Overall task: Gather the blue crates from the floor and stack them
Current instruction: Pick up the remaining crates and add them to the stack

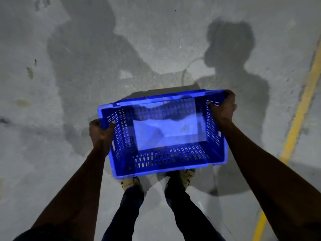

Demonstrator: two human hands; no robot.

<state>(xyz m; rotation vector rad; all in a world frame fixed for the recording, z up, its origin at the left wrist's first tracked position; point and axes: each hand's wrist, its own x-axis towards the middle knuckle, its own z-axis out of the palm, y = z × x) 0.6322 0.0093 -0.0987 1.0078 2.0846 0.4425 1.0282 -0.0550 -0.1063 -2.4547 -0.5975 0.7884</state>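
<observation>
A: Where does the one view sit?
B: On the person's head, facing steeply down past both forearms to the concrete floor (pixel 156 40), with the feet at six o'clock.
A: How close?
B: Near; the blue crate (pixel 163 136) fills the middle. A yellow line (pixel 302 108) runs from five to two o'clock. No second view shares anything.

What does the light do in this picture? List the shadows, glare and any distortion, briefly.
Head view: dim overall; two person-shaped shadows fall on the concrete floor, which suggests more than one light; the blue crate, gripped by the left hand and right hand, glows oversaturated with a washed-out bottom; the wide angle stretches the arms, and the yellow line looks bent.
</observation>
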